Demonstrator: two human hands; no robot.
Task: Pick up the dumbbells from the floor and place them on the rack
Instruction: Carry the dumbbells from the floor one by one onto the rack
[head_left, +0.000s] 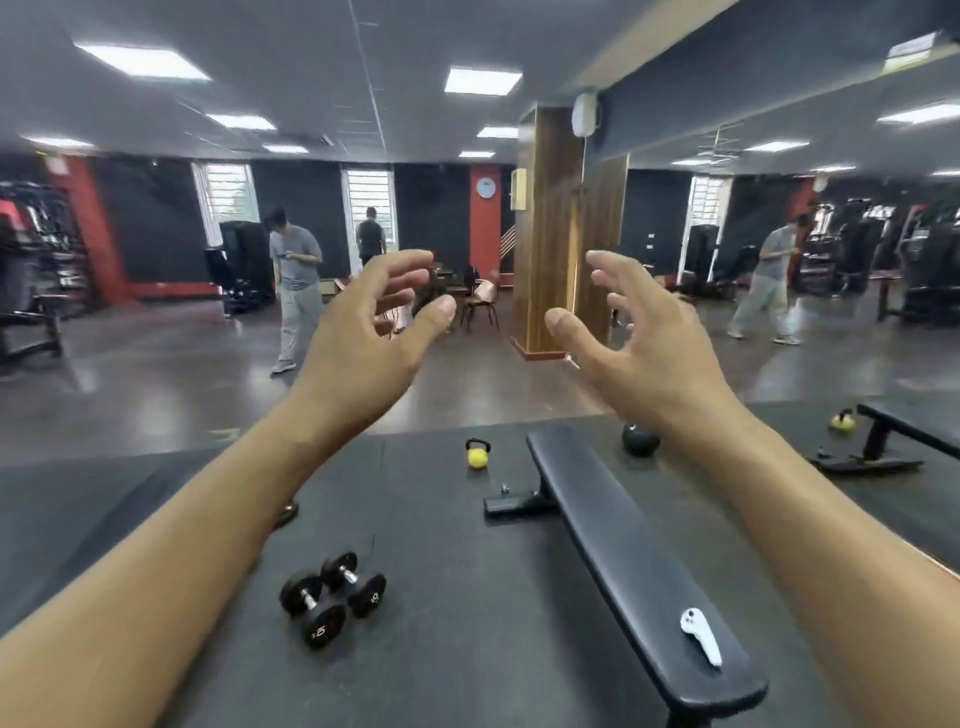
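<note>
Two bare forearms reach up from the bottom corners toward the middle of the view, above a dark rubber floor mat (441, 597) that fills the lower half. Largest on the mat is a flat black workout bench (623, 545), running from about 12 o'clock near the middle down to 5 o'clock. The left hand (363, 332) hangs in the air at about 11 o'clock from centre, fingers spread and loosely curled, thumb apart, gripping nothing. The right hand (649, 338) mirrors it at about 1 o'clock, equally spread and empty; the two palms face each other, well apart.

Both dumbbells (332, 597) lie on the floor mat at 7 o'clock, side by side and touching or nearly so, black round heads with chrome handles, white "10" markings on the near ends. They sit below the left forearm and well left of the bench. No rack can be made out clearly.

At 1 o'clock from centre, just beside the bench's far end, rests a black kettlebell (640, 441), partly hidden by the right wrist. A small yellow kettlebell (478, 456) stands at 12 o'clock, left of the bench. A white handheld controller (701, 636) lies on the bench's near end at 5 o'clock.
</note>
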